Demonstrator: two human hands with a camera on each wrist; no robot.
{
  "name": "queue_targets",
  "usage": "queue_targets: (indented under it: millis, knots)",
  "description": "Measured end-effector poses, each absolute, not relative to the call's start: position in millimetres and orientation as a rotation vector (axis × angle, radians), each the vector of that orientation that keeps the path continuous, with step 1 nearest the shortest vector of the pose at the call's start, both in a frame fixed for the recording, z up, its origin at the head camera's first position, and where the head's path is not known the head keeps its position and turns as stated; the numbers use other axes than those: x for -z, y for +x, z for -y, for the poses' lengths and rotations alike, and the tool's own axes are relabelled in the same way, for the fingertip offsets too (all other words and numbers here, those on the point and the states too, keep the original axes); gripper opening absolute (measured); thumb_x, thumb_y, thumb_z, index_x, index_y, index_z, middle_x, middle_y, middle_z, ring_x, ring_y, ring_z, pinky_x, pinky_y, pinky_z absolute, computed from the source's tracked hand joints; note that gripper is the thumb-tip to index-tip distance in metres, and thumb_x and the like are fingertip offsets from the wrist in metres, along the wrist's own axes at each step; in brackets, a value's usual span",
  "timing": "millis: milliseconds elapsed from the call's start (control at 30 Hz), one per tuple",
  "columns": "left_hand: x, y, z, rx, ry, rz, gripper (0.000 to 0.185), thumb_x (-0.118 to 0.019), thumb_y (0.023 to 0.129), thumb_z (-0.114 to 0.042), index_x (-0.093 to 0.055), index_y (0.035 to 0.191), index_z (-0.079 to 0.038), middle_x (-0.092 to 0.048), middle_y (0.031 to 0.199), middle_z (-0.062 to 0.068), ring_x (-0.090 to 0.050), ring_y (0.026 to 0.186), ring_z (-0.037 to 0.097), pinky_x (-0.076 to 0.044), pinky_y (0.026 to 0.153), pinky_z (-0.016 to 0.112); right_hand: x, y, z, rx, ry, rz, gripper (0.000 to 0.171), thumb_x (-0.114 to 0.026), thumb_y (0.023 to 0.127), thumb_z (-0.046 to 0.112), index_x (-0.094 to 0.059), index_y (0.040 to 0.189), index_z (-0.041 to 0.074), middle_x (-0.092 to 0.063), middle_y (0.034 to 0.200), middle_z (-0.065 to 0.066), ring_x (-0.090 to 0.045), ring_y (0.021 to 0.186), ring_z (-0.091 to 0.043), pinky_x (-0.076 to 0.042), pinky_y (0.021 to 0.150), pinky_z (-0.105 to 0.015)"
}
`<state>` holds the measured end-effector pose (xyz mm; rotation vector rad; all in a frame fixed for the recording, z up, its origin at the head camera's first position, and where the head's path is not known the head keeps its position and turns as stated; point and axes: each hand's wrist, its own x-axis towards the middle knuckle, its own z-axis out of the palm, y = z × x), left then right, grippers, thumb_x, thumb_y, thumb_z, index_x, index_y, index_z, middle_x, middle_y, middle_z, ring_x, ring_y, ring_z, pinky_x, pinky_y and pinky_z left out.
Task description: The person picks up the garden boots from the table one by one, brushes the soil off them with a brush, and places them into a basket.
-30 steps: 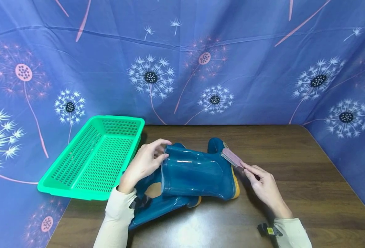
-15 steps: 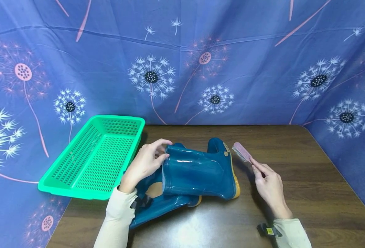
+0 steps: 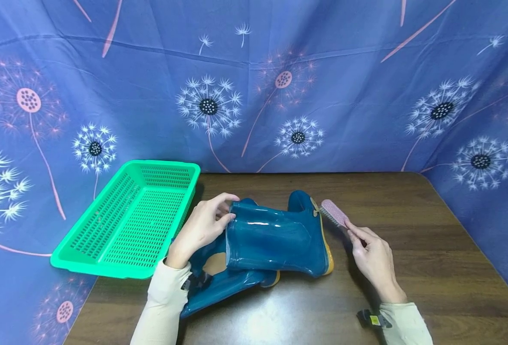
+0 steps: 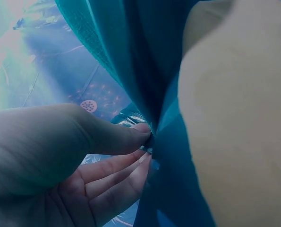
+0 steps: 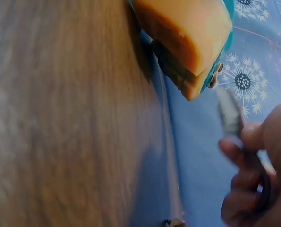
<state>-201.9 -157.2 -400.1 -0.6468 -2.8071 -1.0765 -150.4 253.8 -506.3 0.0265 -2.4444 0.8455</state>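
Note:
A glossy blue rain boot lies on its side, its yellow-edged sole facing right. My left hand pinches the rim of its shaft between thumb and fingers, as the left wrist view shows. In my right hand is a pink scrub brush, gripped by its handle, with pale bristles towards the boot. The bristle end is right beside a small tan patch on the boot near the sole. Partly hidden beneath lies a second blue boot with a beige patch.
To the left stands a green perforated plastic basket, close to my left forearm. Everything rests on a dark wooden table. A blue cloth with dandelion prints hangs behind and along the sides.
The brush has come off the boot's sole edge to the right, then moved slightly back towards it. My left hand keeps its hold on the rim, and the boots lie as before.

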Motion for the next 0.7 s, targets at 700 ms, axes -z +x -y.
queue_targets:
  millis: [700]
  knots:
    - [401.3,-201.8,157.8,1.064,-0.642,2.808,0.044,-0.075,0.1,-0.009,-0.063,0.142,-0.015,-0.079,0.113,0.01,-0.078,0.099,0.027,-0.065,0.086,0.046,509.8,-151.1,-253.8,-0.873,0.115,2.458,0.032,-0.071,0.1,0.006,-0.079,0.129,0.015,-0.081,0.106,-0.006,-0.062,0.077,-0.011,-0.044,0.067,-0.023]
